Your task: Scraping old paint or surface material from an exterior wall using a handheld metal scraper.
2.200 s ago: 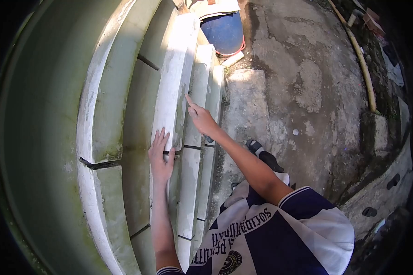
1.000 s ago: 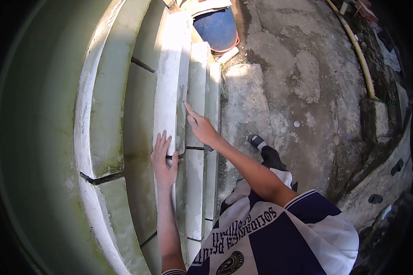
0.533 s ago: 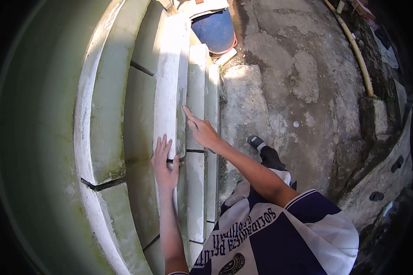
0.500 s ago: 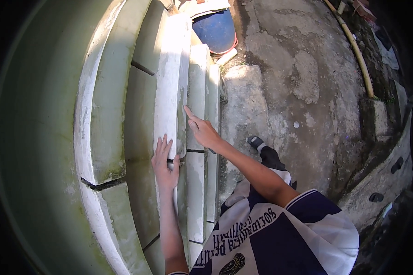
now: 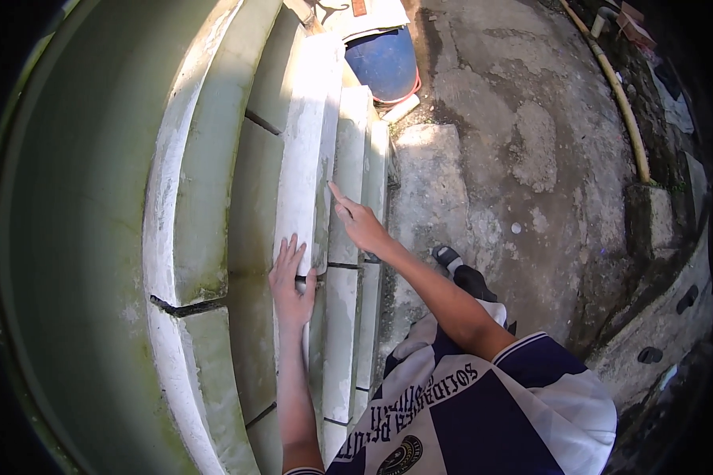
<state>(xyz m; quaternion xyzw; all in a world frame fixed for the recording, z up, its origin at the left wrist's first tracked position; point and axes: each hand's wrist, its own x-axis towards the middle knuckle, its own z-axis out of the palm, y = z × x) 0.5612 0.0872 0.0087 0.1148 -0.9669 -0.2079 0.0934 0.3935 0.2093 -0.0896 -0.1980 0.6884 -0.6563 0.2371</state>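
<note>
A long pale block (image 5: 303, 150), its top whitish and its side greenish, lies among stepped slabs to my left. My left hand (image 5: 291, 285) rests on its near end with the fingers spread, beside a dark joint gap. My right hand (image 5: 362, 227) is at the block's right side face, index finger stretched to the edge and the other fingers curled. A small dark end (image 5: 372, 258) shows below the right palm; what it belongs to is hidden by the hand.
Green-stained slabs (image 5: 206, 198) rise in steps on the left, with lower ledges (image 5: 345, 317) on the right. A blue barrel (image 5: 384, 67) stands at the far end. Rough concrete ground (image 5: 507, 142) and a bamboo pole (image 5: 616, 87) lie to the right. My sandalled foot (image 5: 447, 256) is on the ground.
The whole view has shifted slightly, so the scene sits a little further right and lower. Both hands stay at about the same places on the block.
</note>
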